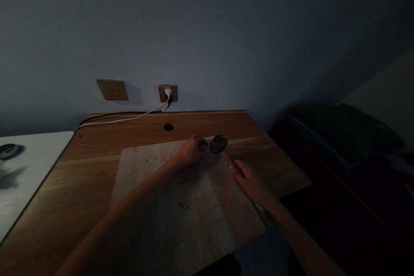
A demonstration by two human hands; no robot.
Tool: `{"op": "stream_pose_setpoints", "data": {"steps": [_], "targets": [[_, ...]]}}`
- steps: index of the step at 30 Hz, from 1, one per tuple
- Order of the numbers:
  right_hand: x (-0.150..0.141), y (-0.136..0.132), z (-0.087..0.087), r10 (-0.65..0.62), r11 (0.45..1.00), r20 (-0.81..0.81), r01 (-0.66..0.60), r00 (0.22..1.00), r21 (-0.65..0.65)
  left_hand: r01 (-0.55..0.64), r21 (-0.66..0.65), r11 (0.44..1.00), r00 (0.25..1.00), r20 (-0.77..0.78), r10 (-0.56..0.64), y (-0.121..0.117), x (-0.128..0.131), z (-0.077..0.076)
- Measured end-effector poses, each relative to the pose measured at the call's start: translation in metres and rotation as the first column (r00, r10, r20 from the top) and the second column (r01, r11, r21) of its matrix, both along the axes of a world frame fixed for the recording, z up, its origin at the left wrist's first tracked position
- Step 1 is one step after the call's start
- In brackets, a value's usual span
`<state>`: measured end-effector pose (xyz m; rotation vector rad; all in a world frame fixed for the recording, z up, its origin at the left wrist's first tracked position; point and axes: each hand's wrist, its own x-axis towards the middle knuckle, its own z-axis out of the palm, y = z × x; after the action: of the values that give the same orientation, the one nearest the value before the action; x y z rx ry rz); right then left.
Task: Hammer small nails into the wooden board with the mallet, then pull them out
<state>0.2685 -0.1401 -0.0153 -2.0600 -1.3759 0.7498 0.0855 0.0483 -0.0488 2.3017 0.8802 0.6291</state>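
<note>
In my right hand [247, 181] is the wooden handle of a hammer, the fingers wrapped around it. The hammer's dark, rounded head [218, 144] hangs over the far edge of a pale wooden board [207, 233], just right of my left fingertips. My left hand [192, 150] is pinched near that edge on a small, faintly shiny thing, which looks like a nail. Several loose nails [183, 205] lie on the board, some in a small heap [192, 177]. Left of my left wrist, a row of small dark dots [155, 158] marks the board.
The board rests on a wooden table [71, 172] against a grey wall. White and black cables [129, 118] run from a wall socket [167, 93]. A white surface [32, 172] with a dark object [9, 151] stands at left. Dark cushion-like bulk [349, 133] lies at right.
</note>
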Motion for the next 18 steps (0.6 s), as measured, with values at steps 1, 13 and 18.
{"op": "stream_pose_setpoints", "data": {"steps": [1, 13, 18], "targets": [[0.001, -0.003, -0.001, -0.010, 1.000, -0.001, 0.010, 1.000, -0.001, 0.007, 0.002, 1.000, 1.000, 0.010, -0.007, 0.000, -0.004, 0.004], [0.013, -0.015, -0.015, -0.056, 0.998, -0.008, 0.056, 0.998, -0.021, 0.349, 0.023, 0.937, 0.849, -0.430, -0.306, -0.039, -0.060, 0.053], [0.012, -0.015, -0.017, -0.058, 0.998, 0.009, 0.059, 0.998, -0.017, 0.395, -0.054, 0.917, 0.848, -0.364, -0.386, -0.037, -0.053, 0.043]]}}
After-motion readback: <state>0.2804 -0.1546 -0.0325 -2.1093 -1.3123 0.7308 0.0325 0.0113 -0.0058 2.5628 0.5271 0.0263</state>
